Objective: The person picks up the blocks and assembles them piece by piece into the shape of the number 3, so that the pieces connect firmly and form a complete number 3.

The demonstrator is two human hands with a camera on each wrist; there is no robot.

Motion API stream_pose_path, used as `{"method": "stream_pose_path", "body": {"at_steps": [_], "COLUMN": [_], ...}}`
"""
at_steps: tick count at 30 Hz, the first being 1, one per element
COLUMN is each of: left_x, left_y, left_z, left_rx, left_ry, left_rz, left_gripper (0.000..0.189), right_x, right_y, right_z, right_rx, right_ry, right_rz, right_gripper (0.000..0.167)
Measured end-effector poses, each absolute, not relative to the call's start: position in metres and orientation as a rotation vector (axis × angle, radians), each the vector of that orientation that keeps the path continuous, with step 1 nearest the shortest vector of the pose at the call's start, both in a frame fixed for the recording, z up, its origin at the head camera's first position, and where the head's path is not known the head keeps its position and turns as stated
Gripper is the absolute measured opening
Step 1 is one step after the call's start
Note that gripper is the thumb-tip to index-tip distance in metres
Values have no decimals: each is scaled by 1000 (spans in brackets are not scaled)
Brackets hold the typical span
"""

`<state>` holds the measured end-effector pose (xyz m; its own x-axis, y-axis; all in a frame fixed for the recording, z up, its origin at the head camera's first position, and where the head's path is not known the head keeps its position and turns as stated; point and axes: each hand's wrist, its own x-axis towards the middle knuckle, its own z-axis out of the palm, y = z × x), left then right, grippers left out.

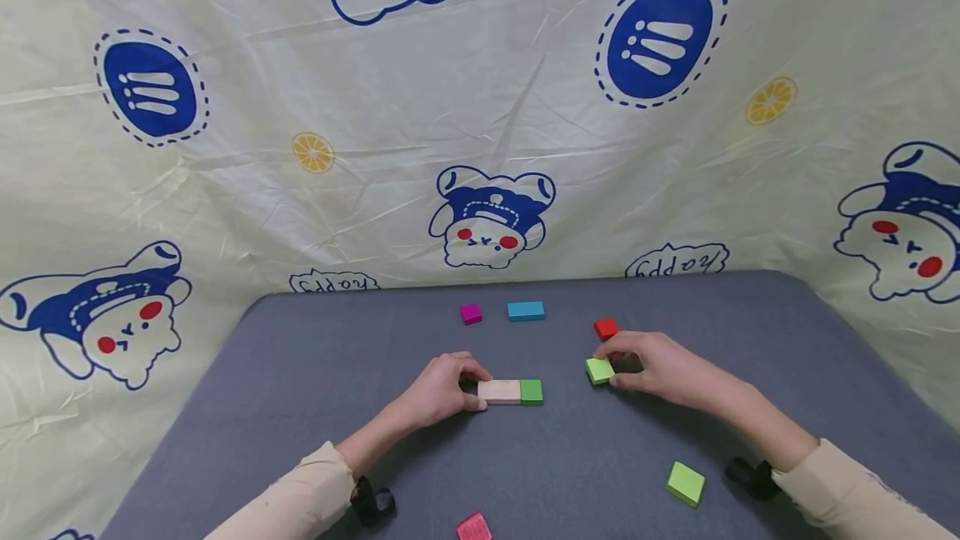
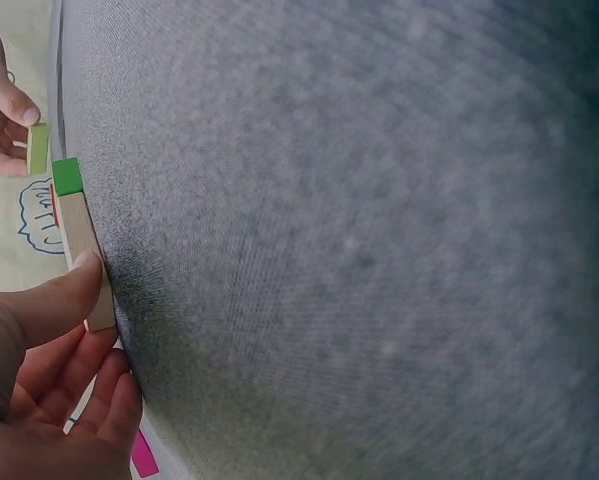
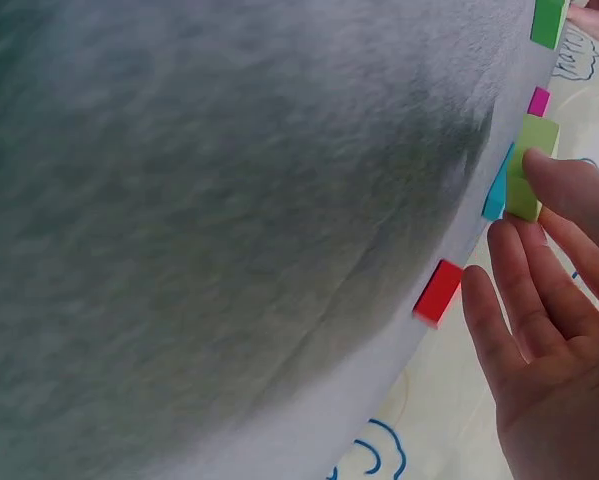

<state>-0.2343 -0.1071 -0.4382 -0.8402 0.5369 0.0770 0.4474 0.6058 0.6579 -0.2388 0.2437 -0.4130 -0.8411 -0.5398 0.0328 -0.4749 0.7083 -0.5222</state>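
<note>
My left hand (image 1: 444, 390) pinches the left end of a plain wooden block (image 1: 499, 392), thumb on its near side. A green block (image 1: 531, 392) sits against the right end of that block, in line with it. To the right, my right hand (image 1: 660, 367) pinches a light green block (image 1: 599, 371) between thumb and fingers. In the right wrist view the thumb lies across the face of this light green block (image 3: 531, 165). Just beyond the right fingers is a red block (image 1: 606, 328).
A magenta block (image 1: 470, 314) and a blue block (image 1: 526, 312) lie toward the back of the grey table (image 1: 337, 357). Nearer the front are another light green block (image 1: 686, 483) and a pinkish-red block (image 1: 474, 527). A printed curtain (image 1: 375, 215) hangs behind the table.
</note>
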Motion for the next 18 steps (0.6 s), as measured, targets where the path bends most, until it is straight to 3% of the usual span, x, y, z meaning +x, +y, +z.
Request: {"method": "stream_pose_path", "body": {"at_steps": [18], "left_x": [-234], "left_y": [-107], "left_z": [-437], "left_rx": [854], "left_ry": [2692], "left_rz": [1068], "left_gripper": [26], "right_x": [-249], "right_y": [203], "right_z": [-410], "right_rx": [-929], "right_ry": [2715], "right_rz": [-813], "right_gripper": [31]}}
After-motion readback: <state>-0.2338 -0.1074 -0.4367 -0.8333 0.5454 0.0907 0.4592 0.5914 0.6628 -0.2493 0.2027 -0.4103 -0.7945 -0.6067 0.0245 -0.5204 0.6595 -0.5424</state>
